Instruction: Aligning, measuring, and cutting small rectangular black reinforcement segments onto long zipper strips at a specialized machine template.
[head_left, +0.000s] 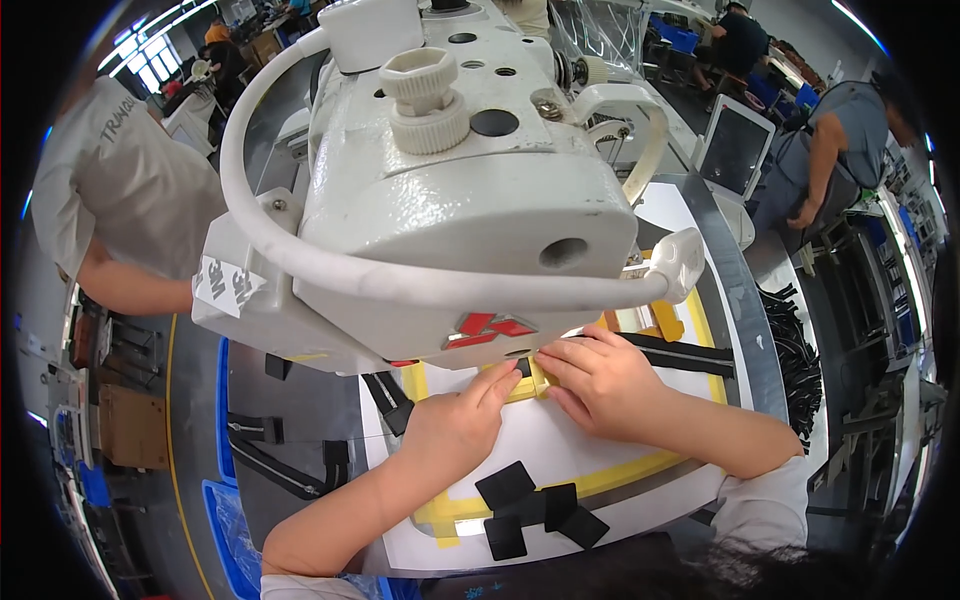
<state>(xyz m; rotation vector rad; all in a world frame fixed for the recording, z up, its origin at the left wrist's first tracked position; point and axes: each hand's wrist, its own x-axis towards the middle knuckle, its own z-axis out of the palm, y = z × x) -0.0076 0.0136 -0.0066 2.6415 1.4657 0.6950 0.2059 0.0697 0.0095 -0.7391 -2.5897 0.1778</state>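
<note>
Flanking one yellow strip (541, 383): left hand (457, 430), right hand (608, 388), grips unclear; four-plus black patches (505, 486).

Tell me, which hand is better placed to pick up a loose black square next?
Probably the left hand: the loose black squares lie just below it in the picture. The right hand is farther off, near the black strip.

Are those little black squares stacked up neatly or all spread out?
Spread out: the black squares lie loosely at different angles, some overlapping, not in one neat pile.
</note>
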